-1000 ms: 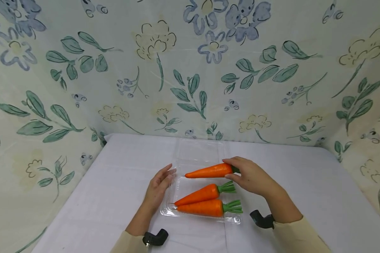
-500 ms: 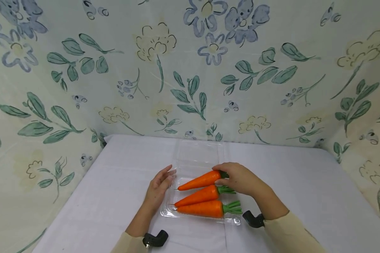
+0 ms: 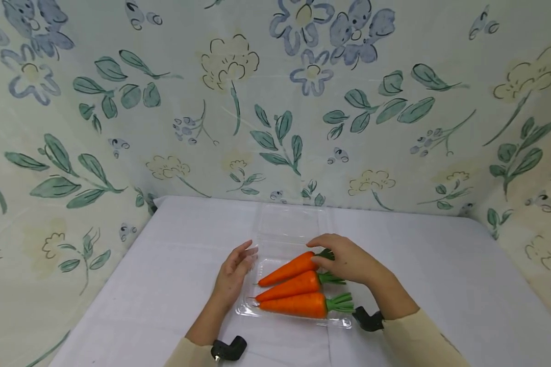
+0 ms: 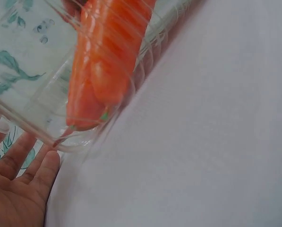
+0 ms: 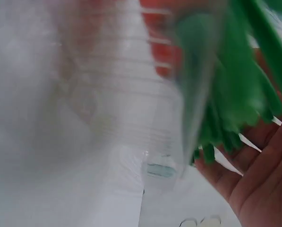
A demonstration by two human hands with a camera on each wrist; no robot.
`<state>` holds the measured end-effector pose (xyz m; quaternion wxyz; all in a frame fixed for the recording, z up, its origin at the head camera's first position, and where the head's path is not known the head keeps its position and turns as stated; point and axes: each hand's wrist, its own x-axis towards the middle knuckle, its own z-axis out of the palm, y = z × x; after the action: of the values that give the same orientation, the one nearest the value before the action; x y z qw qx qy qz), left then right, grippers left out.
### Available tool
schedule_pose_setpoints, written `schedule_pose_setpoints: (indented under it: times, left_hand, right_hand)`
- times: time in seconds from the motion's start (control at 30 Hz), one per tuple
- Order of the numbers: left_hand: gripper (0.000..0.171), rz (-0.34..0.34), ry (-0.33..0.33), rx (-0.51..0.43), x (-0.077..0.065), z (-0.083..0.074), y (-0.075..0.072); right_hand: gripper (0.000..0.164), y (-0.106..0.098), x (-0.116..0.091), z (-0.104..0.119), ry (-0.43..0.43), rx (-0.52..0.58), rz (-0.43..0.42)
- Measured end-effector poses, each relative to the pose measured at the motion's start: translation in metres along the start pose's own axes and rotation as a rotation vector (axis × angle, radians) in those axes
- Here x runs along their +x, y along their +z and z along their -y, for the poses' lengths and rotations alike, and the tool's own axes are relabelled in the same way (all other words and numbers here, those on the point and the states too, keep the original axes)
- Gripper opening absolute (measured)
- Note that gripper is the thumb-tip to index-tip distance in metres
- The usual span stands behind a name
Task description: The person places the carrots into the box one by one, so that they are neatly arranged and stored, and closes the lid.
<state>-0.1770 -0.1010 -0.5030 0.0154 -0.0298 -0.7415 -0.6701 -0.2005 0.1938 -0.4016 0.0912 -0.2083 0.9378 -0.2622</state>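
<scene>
Three orange carrots with green tops lie side by side in a clear plastic clamshell container [image 3: 337,322], tips to the left. My right hand [image 3: 346,261] is at the leafy end of the far carrot [image 3: 286,270], thumb and fingers parted around its green top [image 5: 240,90]. The middle carrot [image 3: 291,287] and the near carrot [image 3: 296,305] lie in front of it. My left hand [image 3: 229,275] is at the container's left side, fingers loosely extended. In the left wrist view its fingertips [image 4: 48,161] are right at the container's corner.
The container's clear lid [image 3: 289,223] lies folded back, away from me. A white cloth [image 3: 188,224] covers the table. Behind and at both sides hangs a floral curtain [image 3: 284,102]. Black wrist mounts [image 3: 229,349] stick out from both wrists.
My right hand has brought the far carrot down and leftward into the container beside the middle one, and its fingers have loosened from it. My left hand has stayed at the container's side.
</scene>
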Motion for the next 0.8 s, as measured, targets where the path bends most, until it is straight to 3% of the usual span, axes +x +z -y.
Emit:
schedule_pose_setpoints:
  times: [0.23, 0.4, 0.57, 0.67, 0.8]
  left_hand:
    - [0.047, 0.022, 0.002, -0.041, 0.002, 0.001, 0.000]
    - [0.050, 0.012, -0.042, -0.080, 0.004, 0.000, -0.003]
    - [0.054, 0.071, -0.105, -0.297, 0.014, -0.006, -0.002]
    - [0.057, 0.118, -0.129, -0.404, 0.020, -0.008, -0.001]
    - [0.059, 0.152, -0.160, -0.471, 0.022, -0.004, -0.002]
  right_hand:
    - [0.048, -0.015, -0.018, -0.033, 0.167, 0.179, -0.273]
    - [0.050, -0.004, -0.025, -0.050, 0.301, 0.334, -0.363]
    - [0.051, 0.017, -0.023, -0.061, 0.399, 0.570, -0.311]
    - [0.053, 0.025, -0.020, -0.067, 0.382, 0.764, -0.238]
    - [0.056, 0.033, -0.019, -0.070, 0.328, 0.979, -0.131]
